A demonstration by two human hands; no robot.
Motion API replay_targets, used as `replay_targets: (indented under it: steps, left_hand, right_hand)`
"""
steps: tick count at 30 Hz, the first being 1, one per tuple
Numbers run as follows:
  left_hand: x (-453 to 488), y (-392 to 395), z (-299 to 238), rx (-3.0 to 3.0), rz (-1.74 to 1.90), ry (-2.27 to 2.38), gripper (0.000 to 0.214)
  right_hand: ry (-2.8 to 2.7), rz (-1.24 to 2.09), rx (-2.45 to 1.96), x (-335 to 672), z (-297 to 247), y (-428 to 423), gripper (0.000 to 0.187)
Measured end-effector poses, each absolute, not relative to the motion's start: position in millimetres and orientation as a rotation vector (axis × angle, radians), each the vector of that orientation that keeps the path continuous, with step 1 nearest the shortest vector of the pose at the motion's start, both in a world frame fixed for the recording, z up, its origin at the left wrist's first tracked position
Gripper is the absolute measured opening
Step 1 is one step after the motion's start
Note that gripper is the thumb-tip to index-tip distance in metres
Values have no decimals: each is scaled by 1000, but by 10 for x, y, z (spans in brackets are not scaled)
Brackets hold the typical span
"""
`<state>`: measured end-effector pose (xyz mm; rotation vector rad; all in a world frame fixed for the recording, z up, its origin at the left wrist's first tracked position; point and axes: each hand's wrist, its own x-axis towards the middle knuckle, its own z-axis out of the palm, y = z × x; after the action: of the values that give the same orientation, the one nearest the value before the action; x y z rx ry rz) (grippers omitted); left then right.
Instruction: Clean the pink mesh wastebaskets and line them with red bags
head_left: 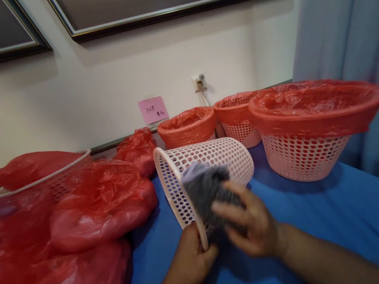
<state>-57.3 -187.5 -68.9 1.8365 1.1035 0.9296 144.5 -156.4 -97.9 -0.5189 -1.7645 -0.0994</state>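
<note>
A white perforated plastic basket (pixel 232 154) lies tipped on its side, its open mouth toward the left. My left hand (pixel 195 256) grips the lower part of its rim, thumb on one side and fingers on the other. In my right hand (pixel 254 224) is a dark grey cloth (pixel 203 191) with a paler edge, pressed against the outer side of the basket near the rim. The right hand and the cloth are slightly blurred. Part of the basket's side is hidden behind the cloth.
Red plastic bags (pixel 102 203) are heaped on the left, beside a basket with a white rim (pixel 87 154). Behind and to the right stand red-lined baskets, the largest (pixel 307 156) at right. A pink note (pixel 153 110) and a socket (pixel 199 83) are on the wall. Blue cloth (pixel 354 213) covers the table.
</note>
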Motion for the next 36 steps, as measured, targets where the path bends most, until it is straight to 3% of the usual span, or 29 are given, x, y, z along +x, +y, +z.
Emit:
replay_targets:
  steps: [3, 6, 9, 12, 19, 24, 28, 32, 36]
  left_hand:
    - [-595, -1904, -683, 1920, 918, 1103, 39]
    - [-579, -1910, -636, 1935, 886, 1103, 36]
    - [-556, -1903, -629, 1902, 897, 1122, 38]
    - [-552, -1880, -683, 1939, 854, 1149, 44]
    - [-564, -1879, -696, 2014, 857, 1181, 48]
    - [-608, -1946, -670, 1738, 1045, 1030, 43]
    - [-637, -1914, -674, 1581, 1120, 1121, 45]
    - [-625, -1901, -663, 1526, 1073, 1090, 47]
    - [-611, -1901, -711, 1616, 1020, 1064, 50]
  right_hand:
    - [-1854, -173, -300, 1353, -981, -1712, 60]
    - [-1677, -98, -666, 1577, -1001, -1367, 54]
    - [-1260, 180, -1113, 1906, -1034, -866, 45]
    - [-1123, 329, -1198, 2002, -1031, -730, 47]
    - [-1835, -73, -372, 1439, -923, -1623, 64]
    - [-1920, -112, -241, 1390, -932, -1656, 58]
    - [-1816, -70, -527, 1499, -984, -1392, 53]
    - [-1287, 141, -1103, 1789, -1086, -877, 45]
    - [-1130, 337, -1167, 1925, -1124, -642, 50]
